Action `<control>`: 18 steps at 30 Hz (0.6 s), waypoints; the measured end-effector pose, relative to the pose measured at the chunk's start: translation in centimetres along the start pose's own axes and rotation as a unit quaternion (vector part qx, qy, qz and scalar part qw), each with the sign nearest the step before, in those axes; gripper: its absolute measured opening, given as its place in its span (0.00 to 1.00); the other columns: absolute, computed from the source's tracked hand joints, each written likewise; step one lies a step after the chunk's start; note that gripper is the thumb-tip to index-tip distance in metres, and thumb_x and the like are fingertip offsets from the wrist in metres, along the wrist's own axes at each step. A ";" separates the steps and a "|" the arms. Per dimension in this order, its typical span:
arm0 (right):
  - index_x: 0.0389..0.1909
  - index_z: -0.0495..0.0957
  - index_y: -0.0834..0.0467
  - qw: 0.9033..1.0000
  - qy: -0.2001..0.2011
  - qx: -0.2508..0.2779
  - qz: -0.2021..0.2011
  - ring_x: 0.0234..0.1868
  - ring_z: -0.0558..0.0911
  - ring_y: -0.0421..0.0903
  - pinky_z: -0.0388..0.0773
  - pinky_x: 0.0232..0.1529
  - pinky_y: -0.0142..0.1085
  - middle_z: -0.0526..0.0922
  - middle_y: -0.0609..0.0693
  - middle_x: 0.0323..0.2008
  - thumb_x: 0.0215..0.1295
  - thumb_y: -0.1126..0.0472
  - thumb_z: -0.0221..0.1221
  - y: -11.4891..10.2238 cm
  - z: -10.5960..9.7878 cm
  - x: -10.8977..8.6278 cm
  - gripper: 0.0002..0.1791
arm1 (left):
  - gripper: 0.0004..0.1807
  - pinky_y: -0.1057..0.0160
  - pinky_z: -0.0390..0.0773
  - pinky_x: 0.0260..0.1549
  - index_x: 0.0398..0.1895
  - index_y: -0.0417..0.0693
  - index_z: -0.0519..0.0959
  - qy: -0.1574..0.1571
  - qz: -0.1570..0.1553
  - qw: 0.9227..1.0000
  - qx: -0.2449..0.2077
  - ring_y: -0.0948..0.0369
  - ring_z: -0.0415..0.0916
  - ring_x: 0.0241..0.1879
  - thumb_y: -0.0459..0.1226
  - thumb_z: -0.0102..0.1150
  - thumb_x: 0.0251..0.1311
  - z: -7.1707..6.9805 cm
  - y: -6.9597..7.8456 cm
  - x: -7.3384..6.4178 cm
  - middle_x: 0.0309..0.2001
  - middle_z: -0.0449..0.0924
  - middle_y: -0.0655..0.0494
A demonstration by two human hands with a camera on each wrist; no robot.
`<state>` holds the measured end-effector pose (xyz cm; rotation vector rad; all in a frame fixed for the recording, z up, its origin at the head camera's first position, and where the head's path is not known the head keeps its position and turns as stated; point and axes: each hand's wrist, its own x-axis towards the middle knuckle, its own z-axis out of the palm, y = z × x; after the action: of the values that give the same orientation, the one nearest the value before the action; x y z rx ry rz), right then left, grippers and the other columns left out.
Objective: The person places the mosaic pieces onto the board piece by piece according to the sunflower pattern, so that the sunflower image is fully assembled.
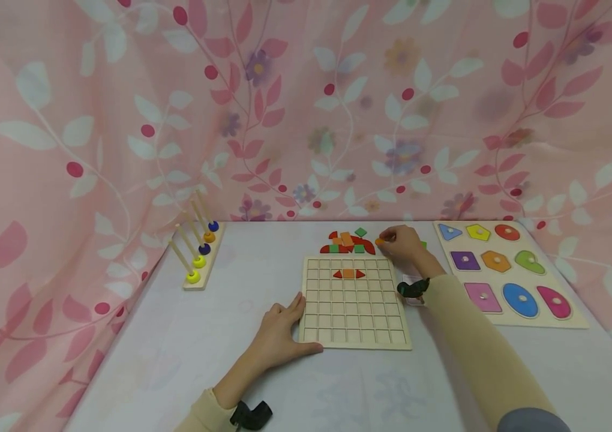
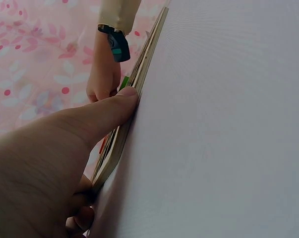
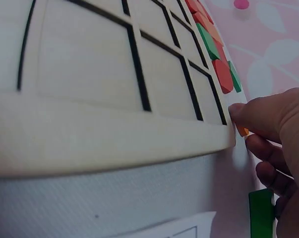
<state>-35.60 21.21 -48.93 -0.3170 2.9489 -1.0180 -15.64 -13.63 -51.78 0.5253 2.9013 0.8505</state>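
A wooden grid board (image 1: 354, 344) lies flat, with an orange square (image 1: 348, 273) between two red triangles in its upper cells. My left hand (image 1: 279, 336) rests at the board's near left corner. Its thumb (image 2: 107, 111) lies straight along the near edge, the other fingers against the left side. Beyond the far right corner, my right hand (image 1: 404, 243) pinches a small orange block (image 3: 242, 130) between thumb and fingers. Beside it is a pile of red, orange and green blocks (image 1: 345, 239). A green block (image 3: 261, 213) lies under the right hand's curled fingers.
On the left stands a peg rack (image 1: 195, 285) with coloured beads on its pegs. A knobbed shape puzzle board (image 1: 533, 318) lies at the right. A printed paper (image 3: 189, 228) sits beside the grid board. Behind the table hangs a pink floral curtain (image 1: 306, 120).
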 end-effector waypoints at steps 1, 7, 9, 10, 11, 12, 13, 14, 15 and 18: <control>0.55 0.84 0.69 1.000 -0.002 -0.002 -0.001 0.52 0.82 0.63 0.78 0.57 0.56 0.85 0.67 0.52 0.73 0.58 0.66 0.1 -0.1 0.0 0.20 | 0.64 0.63 0.60 0.38 0.82 0.42 0.63 0.000 0.000 1.000 -0.001 0.63 0.57 0.39 0.67 0.78 0.48 -0.1 0.1 0.0 0.83 0.57 0.51; 0.55 0.83 0.69 1.000 -0.010 -0.017 -0.001 0.53 0.81 0.62 0.77 0.58 0.56 0.85 0.67 0.52 0.74 0.58 0.65 0.4 -0.5 0.3 0.19 | 0.64 0.62 0.60 0.38 0.81 0.42 0.63 0.001 -0.003 1.000 -0.010 0.62 0.57 0.39 0.67 0.78 0.48 -0.3 0.4 0.2 0.83 0.57 0.51; 0.55 0.83 0.69 1.000 -0.011 -0.022 -0.003 0.53 0.81 0.62 0.77 0.58 0.56 0.85 0.66 0.52 0.74 0.58 0.65 0.5 -0.4 0.4 0.19 | 0.64 0.62 0.60 0.37 0.81 0.42 0.63 0.001 -0.002 1.000 -0.009 0.62 0.57 0.39 0.67 0.78 0.48 -0.3 0.4 0.2 0.83 0.57 0.50; 0.55 0.83 0.69 1.000 -0.013 -0.019 -0.001 0.52 0.82 0.62 0.77 0.58 0.56 0.85 0.66 0.52 0.74 0.57 0.65 0.6 -0.3 0.4 0.19 | 0.64 0.63 0.60 0.38 0.81 0.42 0.64 0.002 -0.003 1.000 -0.007 0.62 0.57 0.39 0.67 0.77 0.48 -0.3 0.4 0.2 0.83 0.57 0.50; 0.55 0.83 0.69 1.000 -0.015 -0.018 -0.001 0.52 0.82 0.62 0.77 0.58 0.56 0.85 0.66 0.51 0.74 0.57 0.65 0.7 -0.2 0.4 0.19 | 0.64 0.63 0.61 0.38 0.81 0.41 0.64 0.002 -0.003 1.000 -0.006 0.62 0.57 0.39 0.68 0.77 0.47 -0.2 0.4 0.1 0.83 0.58 0.50; 0.55 0.83 0.69 1.000 -0.016 -0.013 0.000 0.52 0.82 0.62 0.78 0.58 0.56 0.85 0.66 0.51 0.74 0.57 0.65 0.7 -0.1 0.4 0.19 | 0.64 0.63 0.61 0.38 0.81 0.41 0.64 0.003 -0.003 1.000 -0.004 0.62 0.58 0.39 0.67 0.77 0.47 -0.2 0.3 0.1 0.83 0.58 0.50; 0.55 0.83 0.69 1.000 -0.017 -0.009 -0.001 0.52 0.82 0.62 0.78 0.57 0.56 0.85 0.66 0.51 0.74 0.57 0.65 0.7 -0.1 0.4 0.19 | 0.64 0.63 0.61 0.38 0.81 0.40 0.64 0.003 -0.003 1.000 -0.003 0.62 0.58 0.40 0.67 0.77 0.47 -0.1 0.3 0.0 0.83 0.59 0.49; 0.55 0.83 0.69 1.000 -0.016 -0.004 -0.003 0.51 0.83 0.62 0.79 0.57 0.55 0.85 0.66 0.51 0.74 0.57 0.65 0.6 0.0 0.3 0.20 | 0.64 0.63 0.61 0.38 0.81 0.40 0.64 0.005 -0.001 1.000 0.001 0.62 0.58 0.40 0.67 0.77 0.47 0.0 0.2 -0.1 0.83 0.59 0.48; 0.55 0.83 0.69 1.000 -0.014 0.000 -0.007 0.50 0.83 0.61 0.79 0.56 0.55 0.85 0.66 0.50 0.74 0.57 0.65 0.5 0.0 0.2 0.20 | 0.64 0.64 0.61 0.38 0.80 0.40 0.65 0.005 0.000 1.000 0.004 0.63 0.58 0.40 0.68 0.77 0.47 0.0 0.2 -0.1 0.82 0.60 0.48; 0.54 0.84 0.68 1.000 0.004 0.015 -0.016 0.46 0.82 0.59 0.80 0.51 0.52 0.86 0.64 0.48 0.73 0.57 0.66 0.0 0.0 -0.3 0.19 | 0.64 0.64 0.61 0.38 0.80 0.39 0.65 0.008 0.003 1.000 0.003 0.63 0.58 0.40 0.67 0.78 0.47 0.1 0.1 -0.2 0.82 0.60 0.47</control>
<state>-35.35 21.26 -48.90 -0.3618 2.9428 -1.0685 -15.44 -13.53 -51.77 0.5301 2.9195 0.8505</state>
